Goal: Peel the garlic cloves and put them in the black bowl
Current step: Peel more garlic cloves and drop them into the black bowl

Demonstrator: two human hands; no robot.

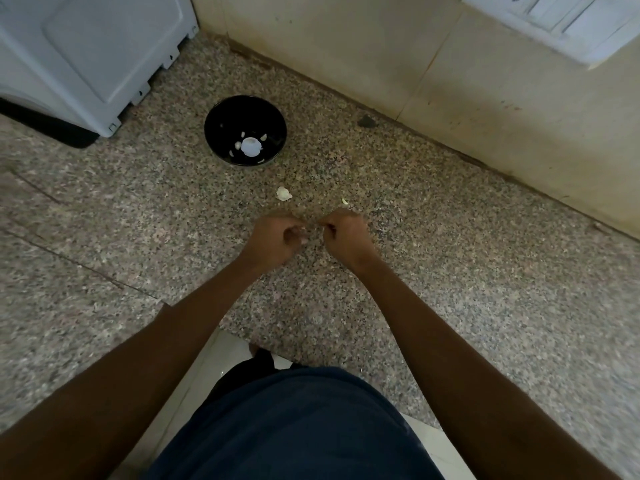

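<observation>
Black bowl holds pale garlic cloves; both hands' fingers curl, contents unclear.

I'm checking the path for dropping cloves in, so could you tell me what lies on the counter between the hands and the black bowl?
In the head view, a small white garlic piece lies on the speckled counter between the left hand and the black bowl; otherwise bare.

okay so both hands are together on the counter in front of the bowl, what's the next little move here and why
Probably keep working the skin off whatever the left hand and right hand pinch between them; the piece itself is too small to make out. The black bowl already holds several pale pieces, and loose garlic bits lie on the counter nearby.
</observation>
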